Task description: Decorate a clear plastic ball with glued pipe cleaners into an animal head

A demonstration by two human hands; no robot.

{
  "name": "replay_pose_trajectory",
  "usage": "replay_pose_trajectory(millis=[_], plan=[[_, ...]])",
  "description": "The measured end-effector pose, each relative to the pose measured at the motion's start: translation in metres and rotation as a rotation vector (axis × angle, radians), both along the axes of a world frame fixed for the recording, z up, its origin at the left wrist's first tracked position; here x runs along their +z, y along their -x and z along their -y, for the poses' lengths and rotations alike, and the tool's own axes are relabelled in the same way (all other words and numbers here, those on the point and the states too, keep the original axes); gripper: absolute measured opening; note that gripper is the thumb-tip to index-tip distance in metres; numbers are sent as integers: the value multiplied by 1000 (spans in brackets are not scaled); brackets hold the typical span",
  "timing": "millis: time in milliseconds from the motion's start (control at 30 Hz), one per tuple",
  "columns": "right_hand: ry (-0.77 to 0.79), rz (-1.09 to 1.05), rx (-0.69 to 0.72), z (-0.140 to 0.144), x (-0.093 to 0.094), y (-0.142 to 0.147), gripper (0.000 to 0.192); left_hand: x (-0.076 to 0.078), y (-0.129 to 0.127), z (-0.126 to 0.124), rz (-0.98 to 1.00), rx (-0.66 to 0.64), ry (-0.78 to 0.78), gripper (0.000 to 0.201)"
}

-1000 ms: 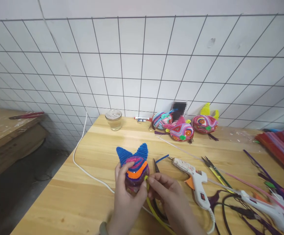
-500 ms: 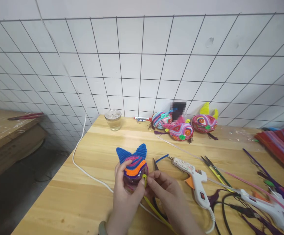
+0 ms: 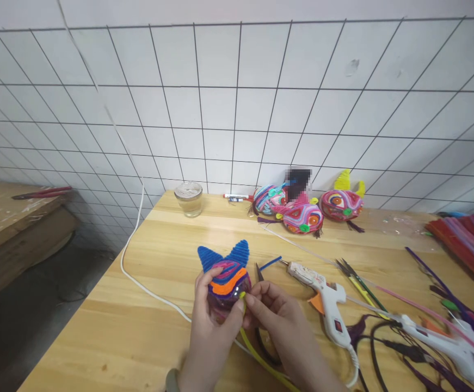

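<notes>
The left hand (image 3: 210,332) is wrapped around a round pipe-cleaner ball with two blue ears (image 3: 225,275), held above the wooden surface (image 3: 147,305). At its 3 o'clock, the right hand (image 3: 279,326) pinches a yellow pipe cleaner (image 3: 261,356) against the ball.

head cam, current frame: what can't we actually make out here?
- Lower half of the striped ball: covered by the left hand.
- Yellow pipe cleaner: its tip sits under the right hand fingertips, and its far end is cut off by the bottom edge.
- Item behind the finished ornaments: pixelated.
- Second glue gun: cut off at the right edge.
- Jar contents: too small to tell.
</notes>
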State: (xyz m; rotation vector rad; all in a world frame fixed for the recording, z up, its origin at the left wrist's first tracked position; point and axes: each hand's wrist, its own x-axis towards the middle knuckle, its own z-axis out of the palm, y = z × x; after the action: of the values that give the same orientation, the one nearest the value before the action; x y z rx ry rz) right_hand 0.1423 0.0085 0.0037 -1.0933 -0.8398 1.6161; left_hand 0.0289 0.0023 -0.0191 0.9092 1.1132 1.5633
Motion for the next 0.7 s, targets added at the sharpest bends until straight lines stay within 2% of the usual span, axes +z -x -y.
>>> replay_pose_trajectory(millis=[267, 533, 700], plan=[[-19, -23, 8, -1, -2, -2, 39, 10, 0, 0, 78, -97, 13, 48], [-3, 37, 17, 0, 5, -4, 39, 6, 3, -2, 81, -70, 30, 48], [-47, 61, 1, 0, 5, -2, 37, 7, 2, -2, 91, -67, 55, 49]])
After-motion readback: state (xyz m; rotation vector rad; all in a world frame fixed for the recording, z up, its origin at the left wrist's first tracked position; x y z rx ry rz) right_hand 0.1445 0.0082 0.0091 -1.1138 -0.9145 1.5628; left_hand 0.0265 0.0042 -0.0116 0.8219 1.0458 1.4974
